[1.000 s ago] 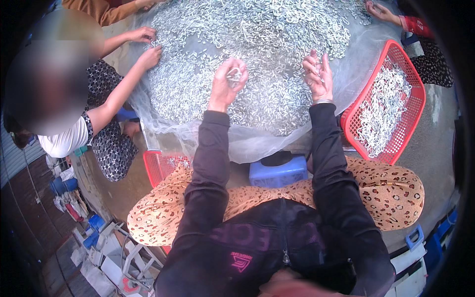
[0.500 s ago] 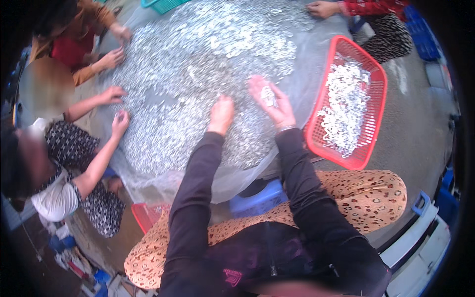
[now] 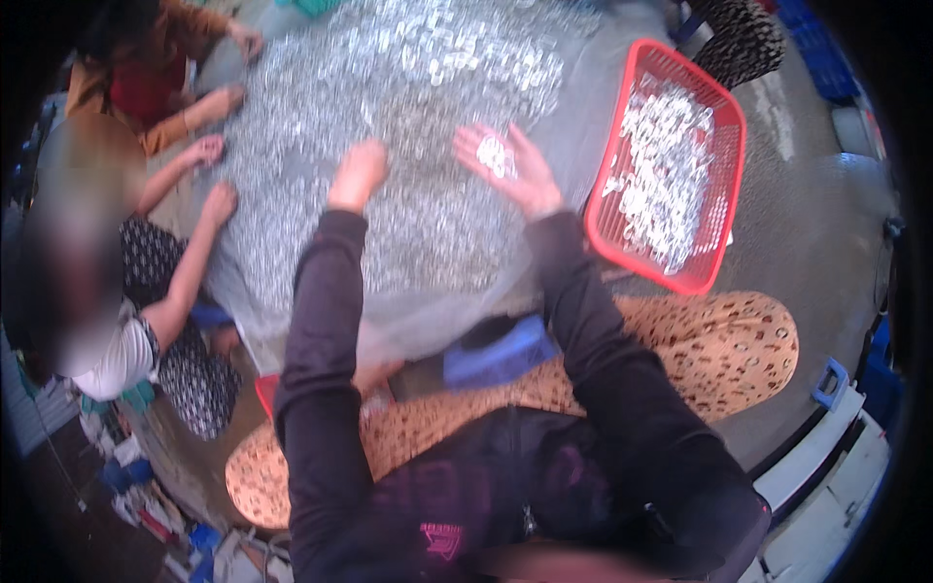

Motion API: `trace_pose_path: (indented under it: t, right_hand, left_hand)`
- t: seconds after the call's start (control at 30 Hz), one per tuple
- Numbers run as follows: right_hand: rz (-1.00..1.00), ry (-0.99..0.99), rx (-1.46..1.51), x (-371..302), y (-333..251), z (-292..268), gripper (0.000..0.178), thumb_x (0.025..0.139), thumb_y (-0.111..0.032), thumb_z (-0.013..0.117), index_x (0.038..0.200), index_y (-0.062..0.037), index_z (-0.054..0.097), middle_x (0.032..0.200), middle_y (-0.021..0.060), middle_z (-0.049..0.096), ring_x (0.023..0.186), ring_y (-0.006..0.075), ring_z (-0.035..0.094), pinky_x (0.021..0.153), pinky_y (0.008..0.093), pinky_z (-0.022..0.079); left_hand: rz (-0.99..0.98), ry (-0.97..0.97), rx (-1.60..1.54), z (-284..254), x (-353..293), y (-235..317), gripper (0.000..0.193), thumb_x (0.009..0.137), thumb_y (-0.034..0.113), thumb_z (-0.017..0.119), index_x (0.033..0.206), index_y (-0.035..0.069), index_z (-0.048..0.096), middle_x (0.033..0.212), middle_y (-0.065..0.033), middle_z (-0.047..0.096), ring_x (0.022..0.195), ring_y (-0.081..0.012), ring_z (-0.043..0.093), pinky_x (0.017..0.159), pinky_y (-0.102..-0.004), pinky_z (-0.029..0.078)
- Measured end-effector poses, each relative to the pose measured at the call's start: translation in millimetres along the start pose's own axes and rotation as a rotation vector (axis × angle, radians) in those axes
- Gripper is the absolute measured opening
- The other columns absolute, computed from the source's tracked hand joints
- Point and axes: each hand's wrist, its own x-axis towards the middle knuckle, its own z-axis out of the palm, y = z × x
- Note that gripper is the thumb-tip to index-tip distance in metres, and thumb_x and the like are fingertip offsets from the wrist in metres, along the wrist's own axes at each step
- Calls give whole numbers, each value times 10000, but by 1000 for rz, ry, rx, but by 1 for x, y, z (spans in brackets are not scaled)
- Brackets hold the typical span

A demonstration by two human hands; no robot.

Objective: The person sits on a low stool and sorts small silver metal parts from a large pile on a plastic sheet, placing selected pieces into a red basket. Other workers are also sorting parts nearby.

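A wide heap of small silvery loop-shaped pieces [image 3: 321,146] covers the sheeted work surface in front of me. My left hand [image 3: 359,175] is over the left-middle of the heap, its fingers curled together; anything between them is hidden. Palm up, my right hand [image 3: 513,173] holds several bright loop-shaped pieces [image 3: 496,156] on the palm and fingers, over the right side of the heap. To its right stands a red plastic basket [image 3: 736,175] with many of the same pieces inside.
Two people work at the left edge, one person's hand [image 3: 222,202] near the heap. Translucent plastic sheeting [image 3: 573,126] hangs over the near edge. A blue plastic stool or crate [image 3: 501,361] is below it. A patterned garment [image 3: 743,44] shows at the far right.
My left hand has moved left and a little farther away. My right hand, still carrying pieces, has shifted slightly left and away. The view has shifted, and the far-right person's hand is out of sight.
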Motion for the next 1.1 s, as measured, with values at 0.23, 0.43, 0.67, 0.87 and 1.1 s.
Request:
trace_pose_path:
  t: [0.23,0.43,0.67,0.87,1.1]
  right_hand:
    - [13,161,-297,-9,24,12,575,974,-394,337,1328,55,278,1319,287,383,1232,432,386,1033,591,311]
    - [-90,-154,-40,-45,-79,21,200,888,-103,531,1047,18,516,1003,151,536,868,245,516,583,280,480]
    - [-1091,758,-1569,-163,-218,-3,470,823,-361,620,1197,-80,576,1025,117,635,971,223,572,862,356,447]
    - [-1380,1231,-2087,-113,-207,-21,722,703,-369,723,1319,-104,456,1262,220,459,1209,377,371,1037,477,254]
    - [-1040,269,-2246,-5,-100,48,414,762,-275,680,1139,-114,622,1131,202,581,1115,334,497,954,384,388]
  left_hand:
    - [509,162,-130,-64,-3,96,209,794,208,575,853,16,635,831,-184,636,831,-349,616,706,-442,489]
    - [472,668,-510,-61,27,122,210,846,229,533,941,56,605,861,-183,626,826,-348,607,740,-459,472]
    - [428,39,-236,68,0,117,127,806,144,545,855,59,626,905,-134,614,899,-318,587,840,-435,455]
    - [463,159,-59,142,-24,144,251,715,218,637,953,140,651,1188,-83,526,1199,-334,417,984,-569,331]
    - [450,139,-16,150,-36,91,230,719,155,618,946,189,636,1158,-31,514,1156,-254,453,964,-534,349]
